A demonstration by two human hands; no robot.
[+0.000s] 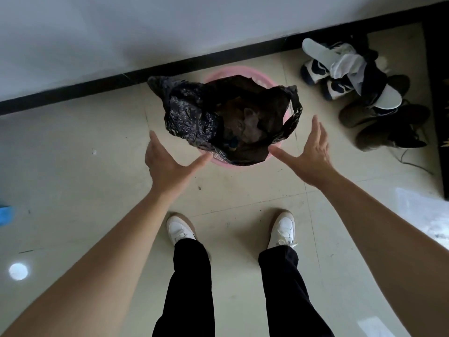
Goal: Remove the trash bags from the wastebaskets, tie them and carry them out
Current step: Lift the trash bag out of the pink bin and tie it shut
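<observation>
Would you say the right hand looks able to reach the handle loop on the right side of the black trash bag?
Probably yes: the right hand is open just beside the handle loop of the black trash bag, with nothing between them; the shoes lie farther to the side.
</observation>
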